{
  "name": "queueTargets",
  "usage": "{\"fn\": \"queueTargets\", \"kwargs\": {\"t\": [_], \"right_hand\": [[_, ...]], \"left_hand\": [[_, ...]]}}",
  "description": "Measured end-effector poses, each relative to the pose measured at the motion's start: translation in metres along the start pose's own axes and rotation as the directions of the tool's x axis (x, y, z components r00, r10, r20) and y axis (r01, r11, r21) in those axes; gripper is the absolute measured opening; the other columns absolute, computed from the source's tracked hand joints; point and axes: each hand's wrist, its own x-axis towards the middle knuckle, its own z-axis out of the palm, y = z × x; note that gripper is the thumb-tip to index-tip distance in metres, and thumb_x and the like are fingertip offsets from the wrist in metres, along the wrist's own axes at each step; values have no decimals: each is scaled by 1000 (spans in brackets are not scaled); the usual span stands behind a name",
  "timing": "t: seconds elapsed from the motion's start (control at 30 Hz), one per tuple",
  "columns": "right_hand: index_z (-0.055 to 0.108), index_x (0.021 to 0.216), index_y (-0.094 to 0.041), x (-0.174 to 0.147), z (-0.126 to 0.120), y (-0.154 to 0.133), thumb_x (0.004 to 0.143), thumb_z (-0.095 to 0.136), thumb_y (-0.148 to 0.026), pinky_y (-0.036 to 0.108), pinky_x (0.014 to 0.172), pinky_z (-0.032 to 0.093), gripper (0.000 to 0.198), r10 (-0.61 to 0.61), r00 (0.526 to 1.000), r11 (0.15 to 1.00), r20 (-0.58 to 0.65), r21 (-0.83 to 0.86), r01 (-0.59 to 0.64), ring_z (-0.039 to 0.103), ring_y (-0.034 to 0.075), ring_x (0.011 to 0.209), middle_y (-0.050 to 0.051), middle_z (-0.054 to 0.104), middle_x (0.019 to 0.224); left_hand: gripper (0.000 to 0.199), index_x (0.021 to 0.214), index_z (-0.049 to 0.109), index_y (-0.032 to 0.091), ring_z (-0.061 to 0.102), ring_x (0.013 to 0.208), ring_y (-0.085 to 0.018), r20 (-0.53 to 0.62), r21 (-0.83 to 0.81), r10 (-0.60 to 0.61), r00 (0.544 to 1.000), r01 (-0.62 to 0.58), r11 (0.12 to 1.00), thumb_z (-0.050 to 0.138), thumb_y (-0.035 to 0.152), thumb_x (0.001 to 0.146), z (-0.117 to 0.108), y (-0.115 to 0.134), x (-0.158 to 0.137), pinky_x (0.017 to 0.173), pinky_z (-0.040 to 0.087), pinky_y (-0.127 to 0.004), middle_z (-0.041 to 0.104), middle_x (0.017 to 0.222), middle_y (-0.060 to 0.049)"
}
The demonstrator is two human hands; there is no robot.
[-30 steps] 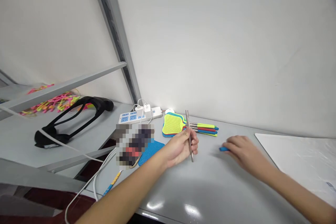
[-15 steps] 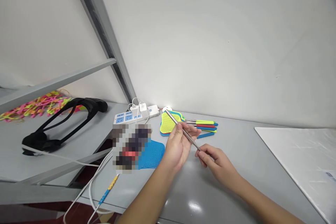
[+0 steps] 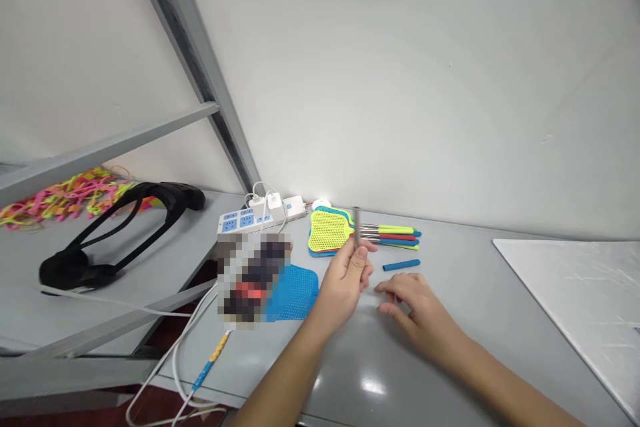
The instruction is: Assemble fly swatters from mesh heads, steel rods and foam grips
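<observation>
My left hand is closed around a thin metal rod, which stands nearly upright and is slightly blurred. Its lower end is hidden in my fist. To the right, my right hand hovers low over the table with its thumb and fingers apart, holding nothing. Just beyond it lies a loose blue handle sleeve. Behind my left hand is a stack of fly swatters with yellow, blue and red mesh heads, a yellow one on top. Their coloured handles point right. A blue mesh swatter head lies left of my left wrist.
A white power strip with plugs stands by the wall. A pixelated patch covers something beside the blue mesh head. White cables run over the table's left edge. A black headset-like frame rests on the left shelf; a white sheet lies right.
The rod has swung from slanting across both hands to nearly upright in my left hand. My right hand has let go of its end and opened.
</observation>
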Motion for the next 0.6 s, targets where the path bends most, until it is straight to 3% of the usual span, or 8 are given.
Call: {"fn": "queueTargets", "kwargs": {"t": [0.1,0.17,0.27,0.4,0.6], "right_hand": [[59,127,-24,-1,1,39,98,47,-38,46,86,42,35,-3,992,922,-126,-385,-46,56,30,103,14,62,114],[55,134,-24,-2,4,61,99,42,-35,48,84,42,38,22,982,865,-187,-489,-113,53,32,106,16,59,121],[57,130,-24,-6,8,77,101,36,-30,45,80,42,36,22,983,872,-182,-478,-108,54,30,101,15,61,116],[63,113,-25,-8,7,71,101,41,-27,39,77,39,26,-14,994,905,-105,-425,-32,54,24,92,9,63,103],[66,99,-22,-1,11,49,101,45,-28,36,74,34,22,-28,997,936,-65,-353,3,52,20,82,6,59,88]], "left_hand": [[31,119,58,24,57,84,-22,45,231,11,999,-21,973,43,43,99,-13,-12,8,78,43,-32,63,92,-5],[26,113,63,24,56,90,-25,91,385,11,996,-45,922,43,33,98,-13,-21,14,82,41,-35,62,97,-7],[25,103,66,22,54,87,-25,159,565,-9,987,-83,821,44,17,94,-6,-34,22,82,41,-36,58,91,-7],[35,104,66,21,50,94,-24,226,704,-18,974,-150,694,40,5,88,2,-50,33,84,41,-35,56,94,-6],[30,100,68,20,49,94,-22,287,774,9,958,-238,587,39,14,97,4,-65,34,84,43,-34,57,94,-6]]}}
